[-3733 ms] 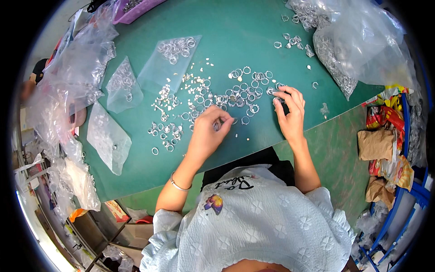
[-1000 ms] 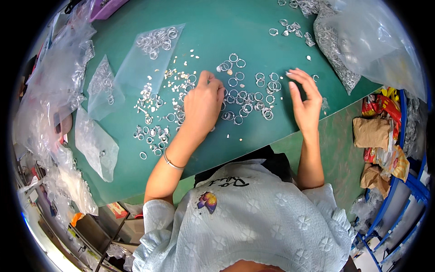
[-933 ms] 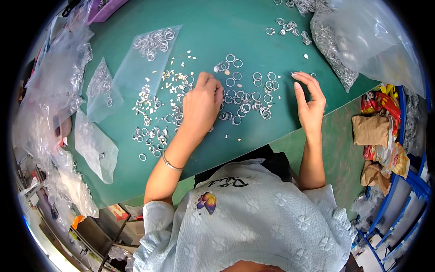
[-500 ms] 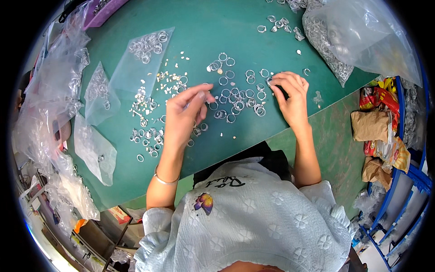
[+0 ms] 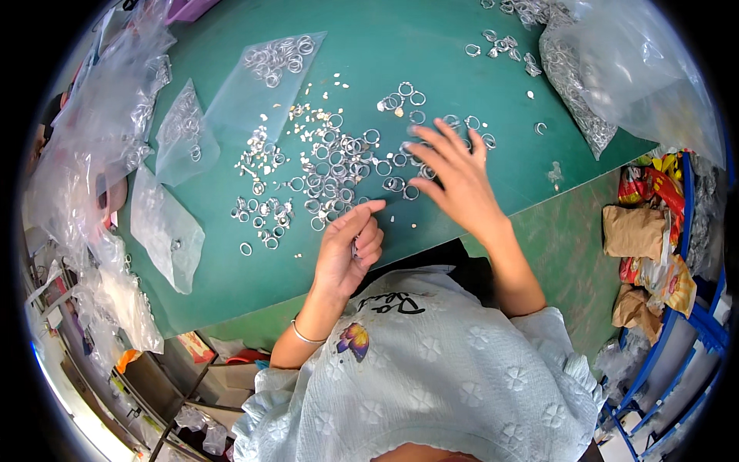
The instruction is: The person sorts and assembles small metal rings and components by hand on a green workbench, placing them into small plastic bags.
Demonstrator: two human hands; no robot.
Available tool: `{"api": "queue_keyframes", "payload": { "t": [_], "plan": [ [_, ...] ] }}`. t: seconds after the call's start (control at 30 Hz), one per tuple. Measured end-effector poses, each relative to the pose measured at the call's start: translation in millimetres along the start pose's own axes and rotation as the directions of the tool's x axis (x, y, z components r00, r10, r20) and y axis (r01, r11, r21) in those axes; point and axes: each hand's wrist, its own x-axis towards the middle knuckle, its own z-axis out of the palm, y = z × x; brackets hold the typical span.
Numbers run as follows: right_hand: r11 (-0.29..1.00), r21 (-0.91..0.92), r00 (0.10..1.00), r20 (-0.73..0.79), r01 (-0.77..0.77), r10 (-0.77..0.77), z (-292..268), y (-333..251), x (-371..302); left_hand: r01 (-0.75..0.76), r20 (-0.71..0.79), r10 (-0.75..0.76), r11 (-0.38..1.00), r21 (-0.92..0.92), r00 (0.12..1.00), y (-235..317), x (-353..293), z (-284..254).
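My left hand (image 5: 350,250) is closed, thumb laid over curled fingers, near the table's front edge. A bit of silvery metal shows between its fingers, too little to name. My right hand (image 5: 460,181) has its fingers spread and reaches over several silver rings, partly hiding them. Just left of its fingertips, a dense pile of silver rings (image 5: 339,165) lies on the green table top. Beyond it lie a few loose rings (image 5: 406,91), and a smaller group of rings (image 5: 269,219) sits to the left. Small pale chips (image 5: 308,115) are scattered beside the pile.
Flat clear bags with rings lie left, one a slanted bag (image 5: 258,85). Crumpled plastic bags (image 5: 85,146) line the left edge. At far right stands a big clear bag of rings (image 5: 577,85). A blue rack (image 5: 687,200) with packages is beyond the table edge (image 5: 531,204).
My left hand has drawn back toward me from the rings and curled closed. My right hand has moved left and spread over the rings. Middle rings now lie against the left pile.
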Motion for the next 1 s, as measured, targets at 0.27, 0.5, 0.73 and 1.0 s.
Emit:
{"api": "queue_keyframes", "payload": {
  "t": [0.27,0.5,0.73,1.0],
  "plan": [
    [0.995,0.083,0.992,-0.111,-0.052,0.062,4,-4,10,-0.031,0.037,0.039,0.980,-0.197,0.999,3,-1,-14],
    [0.980,0.064,0.966,0.169,0.187,-0.195,34,-31,28,-0.108,0.091,0.145,0.940,-0.323,0.985,-1,-9,-7],
    [0.997,-0.029,0.997,0.002,0.075,-0.075,21,-4,17,-0.056,0.016,0.061,0.976,-0.211,0.998,-3,-20,-26],
    [0.922,0.218,0.896,0.247,0.321,-0.370,41,-64,35,-0.008,-0.111,0.004,0.999,-0.036,0.994,-9,-34,-22]
  ]
}}
